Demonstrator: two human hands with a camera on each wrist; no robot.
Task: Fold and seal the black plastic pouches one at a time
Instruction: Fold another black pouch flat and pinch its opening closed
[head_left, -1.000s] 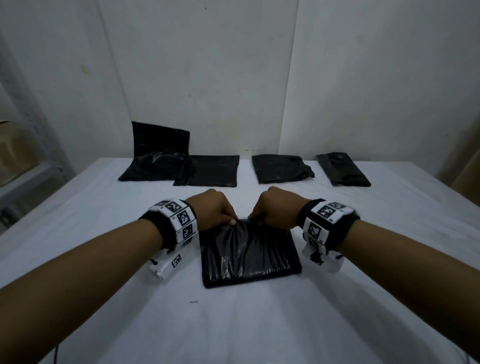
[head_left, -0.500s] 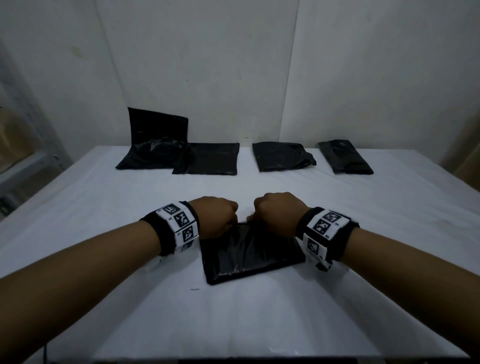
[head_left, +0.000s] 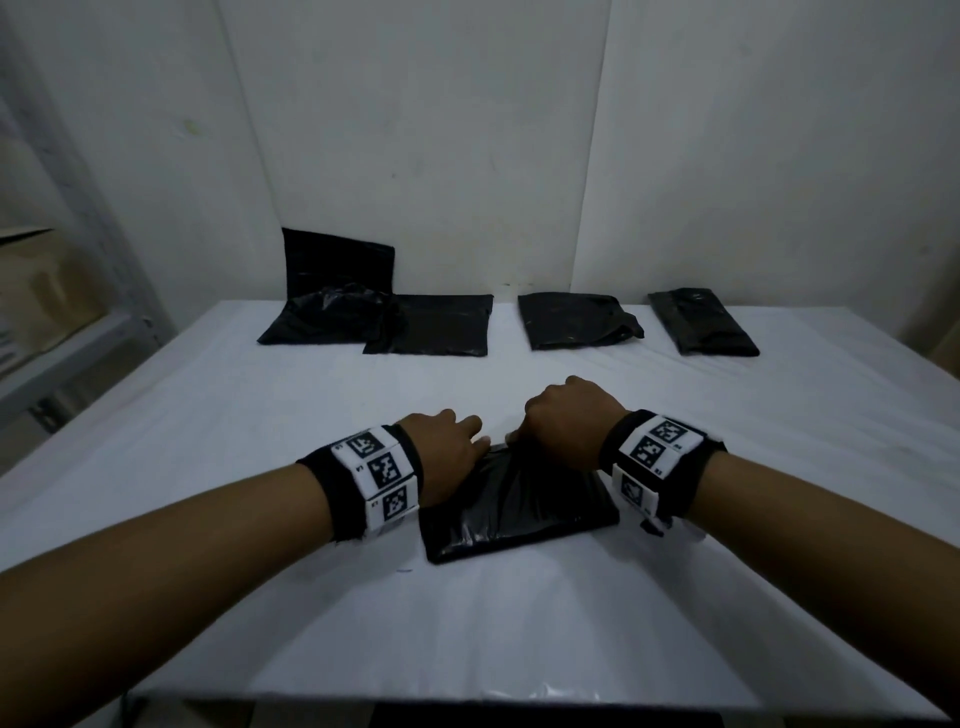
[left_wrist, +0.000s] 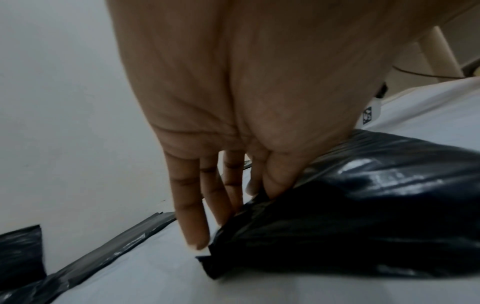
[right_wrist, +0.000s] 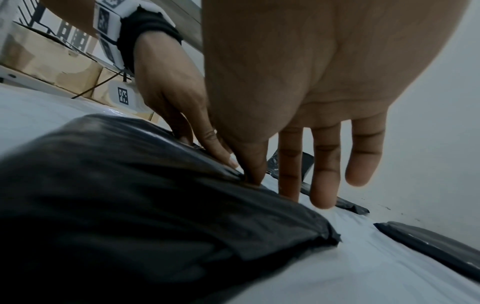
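Bare worktop (head_left: 519, 623) front and both sides; pouch row (head_left: 576, 322) and wall (head_left: 415, 156) block far edge.

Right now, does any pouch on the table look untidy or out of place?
Yes. At the far left, a crumpled pouch lies bunched, overlapping the flat pouch beside it, while another pouch stands against the wall. The others lie flat and apart.

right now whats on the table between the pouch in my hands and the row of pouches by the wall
Nothing: in the head view only bare white table lies between the held pouch and the back row of pouches.
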